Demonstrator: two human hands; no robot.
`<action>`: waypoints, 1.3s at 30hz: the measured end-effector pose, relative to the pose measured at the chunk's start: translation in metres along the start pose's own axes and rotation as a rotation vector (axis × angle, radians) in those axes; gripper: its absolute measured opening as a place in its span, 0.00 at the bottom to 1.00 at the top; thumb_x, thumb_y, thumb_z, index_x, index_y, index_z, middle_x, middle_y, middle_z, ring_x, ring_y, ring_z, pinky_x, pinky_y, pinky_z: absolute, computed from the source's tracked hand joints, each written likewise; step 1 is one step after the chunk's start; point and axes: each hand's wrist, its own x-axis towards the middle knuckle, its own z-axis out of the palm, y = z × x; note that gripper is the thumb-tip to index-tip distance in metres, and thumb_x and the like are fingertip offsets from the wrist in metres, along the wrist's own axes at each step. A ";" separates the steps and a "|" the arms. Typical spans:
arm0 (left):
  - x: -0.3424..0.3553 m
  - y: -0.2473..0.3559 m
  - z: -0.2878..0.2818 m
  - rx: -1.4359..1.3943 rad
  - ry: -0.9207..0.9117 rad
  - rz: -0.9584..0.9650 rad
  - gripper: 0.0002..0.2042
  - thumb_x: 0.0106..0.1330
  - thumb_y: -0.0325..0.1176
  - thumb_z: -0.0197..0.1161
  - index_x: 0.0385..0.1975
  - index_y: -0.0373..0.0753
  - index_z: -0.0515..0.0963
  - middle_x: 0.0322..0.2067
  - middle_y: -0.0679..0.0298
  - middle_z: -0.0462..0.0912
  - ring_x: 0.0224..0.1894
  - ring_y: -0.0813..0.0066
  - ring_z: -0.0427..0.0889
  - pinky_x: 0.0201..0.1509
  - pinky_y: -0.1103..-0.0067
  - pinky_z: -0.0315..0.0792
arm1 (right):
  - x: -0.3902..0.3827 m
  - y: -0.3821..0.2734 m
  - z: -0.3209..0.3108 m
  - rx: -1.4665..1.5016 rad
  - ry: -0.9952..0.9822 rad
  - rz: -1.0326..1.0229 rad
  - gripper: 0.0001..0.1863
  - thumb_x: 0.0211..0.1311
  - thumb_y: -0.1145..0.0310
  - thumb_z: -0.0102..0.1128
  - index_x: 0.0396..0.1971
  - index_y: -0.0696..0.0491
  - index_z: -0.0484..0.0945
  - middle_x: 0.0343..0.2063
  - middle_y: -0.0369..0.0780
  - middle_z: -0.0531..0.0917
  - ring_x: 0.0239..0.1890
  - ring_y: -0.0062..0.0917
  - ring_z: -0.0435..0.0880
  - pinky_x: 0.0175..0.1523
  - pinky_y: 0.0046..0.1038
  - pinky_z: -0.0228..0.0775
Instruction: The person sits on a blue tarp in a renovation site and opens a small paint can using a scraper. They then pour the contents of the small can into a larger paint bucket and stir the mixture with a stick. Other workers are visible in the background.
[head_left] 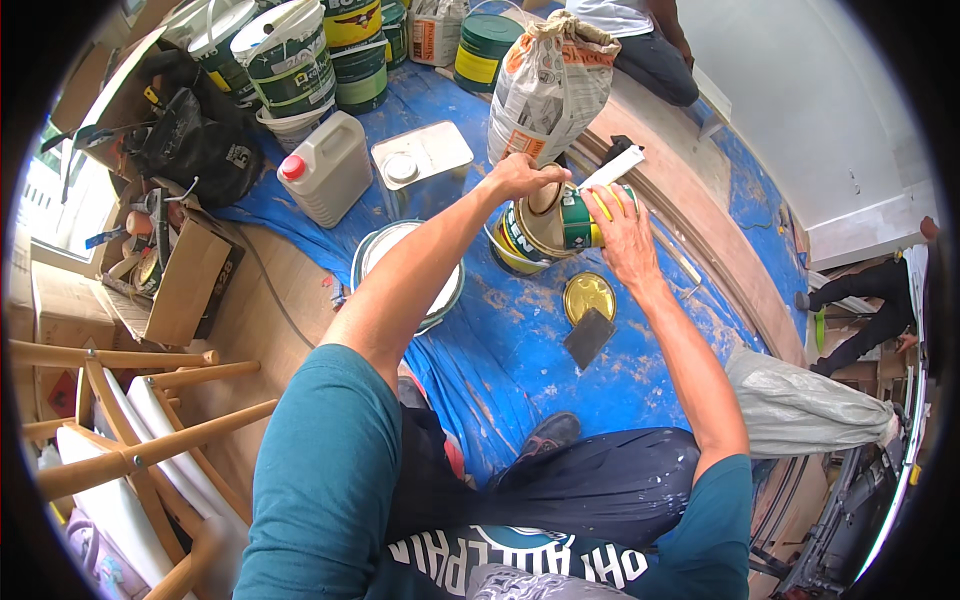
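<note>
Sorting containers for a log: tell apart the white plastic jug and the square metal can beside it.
The white plastic jug is tall, opaque plastic with a red cap; the square metal can is lower, shiny metal with a round silvery cap. The jug's cap sits toward its left end, the can's on its flat top. Both stand upright and closed on the blue tarp.

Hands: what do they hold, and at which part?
The right hand grips a small green tin around its side, tilted. The left hand touches a larger can's rim.

Green-and-yellow tin (590,222), gold lid (588,296), paint-smeared blue tarp (520,340)
</note>
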 end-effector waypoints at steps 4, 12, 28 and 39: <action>0.000 0.001 0.000 0.002 -0.002 -0.001 0.47 0.53 0.75 0.65 0.45 0.25 0.86 0.40 0.43 0.87 0.43 0.57 0.88 0.47 0.68 0.80 | 0.000 0.001 0.000 -0.003 -0.005 -0.003 0.40 0.55 0.83 0.56 0.71 0.44 0.67 0.68 0.37 0.70 0.72 0.39 0.64 0.76 0.53 0.57; 0.000 0.001 -0.001 -0.005 -0.006 -0.030 0.47 0.52 0.74 0.66 0.45 0.24 0.85 0.41 0.42 0.87 0.44 0.56 0.88 0.48 0.67 0.80 | 0.000 0.001 0.000 -0.008 -0.011 -0.007 0.38 0.58 0.81 0.56 0.71 0.44 0.67 0.68 0.37 0.70 0.73 0.38 0.64 0.76 0.54 0.56; -0.003 0.005 -0.004 -0.063 -0.067 -0.043 0.54 0.46 0.78 0.68 0.47 0.19 0.82 0.49 0.35 0.84 0.56 0.49 0.85 0.61 0.65 0.76 | 0.000 0.002 0.001 -0.030 -0.002 -0.014 0.35 0.61 0.78 0.54 0.71 0.44 0.68 0.68 0.38 0.71 0.72 0.38 0.65 0.76 0.53 0.56; -0.002 0.000 -0.003 -0.068 0.004 -0.015 0.55 0.46 0.78 0.68 0.48 0.17 0.81 0.50 0.34 0.84 0.57 0.49 0.84 0.61 0.65 0.76 | 0.001 -0.001 -0.001 -0.025 -0.003 -0.008 0.36 0.60 0.80 0.55 0.70 0.45 0.68 0.68 0.38 0.71 0.73 0.39 0.65 0.75 0.53 0.56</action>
